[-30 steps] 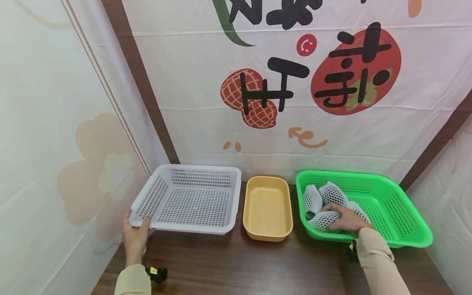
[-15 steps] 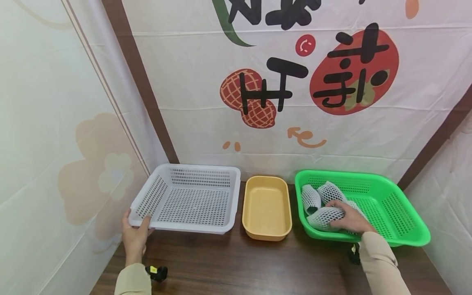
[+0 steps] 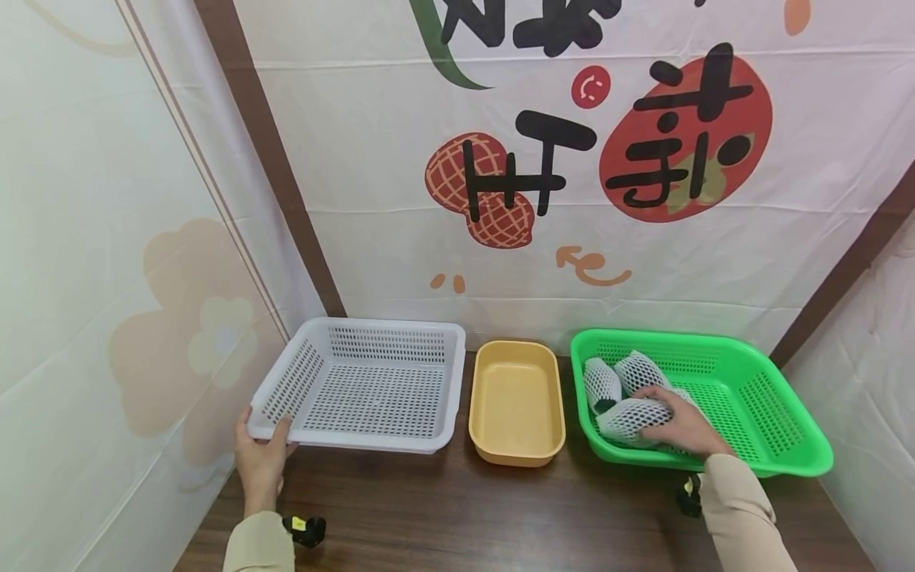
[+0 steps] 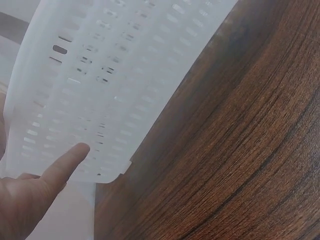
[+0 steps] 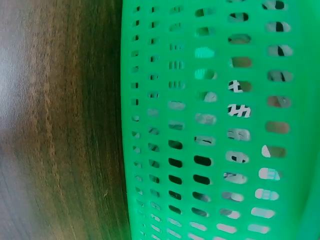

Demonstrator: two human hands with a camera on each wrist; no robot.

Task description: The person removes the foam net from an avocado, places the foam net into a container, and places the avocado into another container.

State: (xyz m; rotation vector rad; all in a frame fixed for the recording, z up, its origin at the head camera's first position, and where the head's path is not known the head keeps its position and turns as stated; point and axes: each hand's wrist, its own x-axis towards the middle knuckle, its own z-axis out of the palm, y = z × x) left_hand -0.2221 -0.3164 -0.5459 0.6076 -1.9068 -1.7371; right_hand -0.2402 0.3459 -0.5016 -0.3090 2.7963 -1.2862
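At the near left corner of the white perforated basket [image 3: 379,443], my left hand [image 3: 260,461] grips the rim, thumb on the inside edge. In the left wrist view a finger [image 4: 67,162] lies along the basket's outer wall [image 4: 115,95]. Inside the green perforated basket [image 3: 786,413], my right hand [image 3: 682,425] holds an object in a white foam net sleeve [image 3: 629,419]. Other sleeved objects lie around it, one upper left [image 3: 602,383] with a dark end showing, and one behind [image 3: 641,372]. The right wrist view shows mostly the green basket's wall [image 5: 220,120], which hides that hand.
A yellow rectangular tub [image 3: 518,401] stands between the two baskets on the brown wooden table [image 3: 486,516]. Behind them hangs a printed white cloth [image 3: 386,262], with more cloth at the left and right sides.
The sleeved object under my right hand has shifted and tilted slightly, its left end rising. The sleeved object at upper left has turned a little. My left hand stays on the rim.
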